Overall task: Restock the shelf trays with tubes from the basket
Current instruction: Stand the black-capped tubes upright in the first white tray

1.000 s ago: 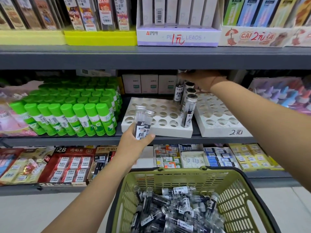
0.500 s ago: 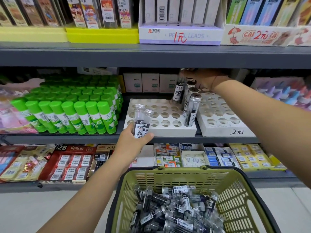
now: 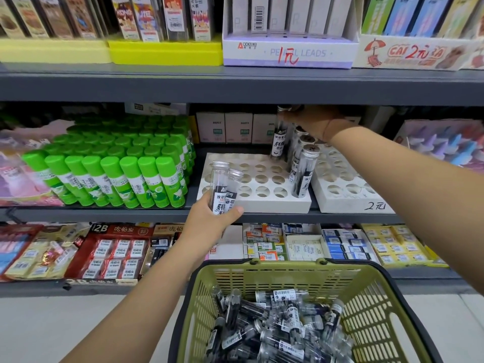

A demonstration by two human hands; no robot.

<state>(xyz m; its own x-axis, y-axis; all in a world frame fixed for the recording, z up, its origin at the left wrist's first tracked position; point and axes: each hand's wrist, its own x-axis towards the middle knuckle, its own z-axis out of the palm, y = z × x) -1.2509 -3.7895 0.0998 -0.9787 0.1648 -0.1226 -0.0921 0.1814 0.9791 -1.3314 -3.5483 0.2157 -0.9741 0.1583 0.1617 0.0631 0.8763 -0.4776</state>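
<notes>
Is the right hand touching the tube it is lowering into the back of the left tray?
Touching. The head view shows the right hand gripping the cap end of the upright tube, whose base meets the white tray.

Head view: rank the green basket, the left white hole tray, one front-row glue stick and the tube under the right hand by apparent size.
1. green basket, though nearest the camera
2. left white tray
3. front-row glue stick and tube under the right hand: look alike, unranked
</notes>
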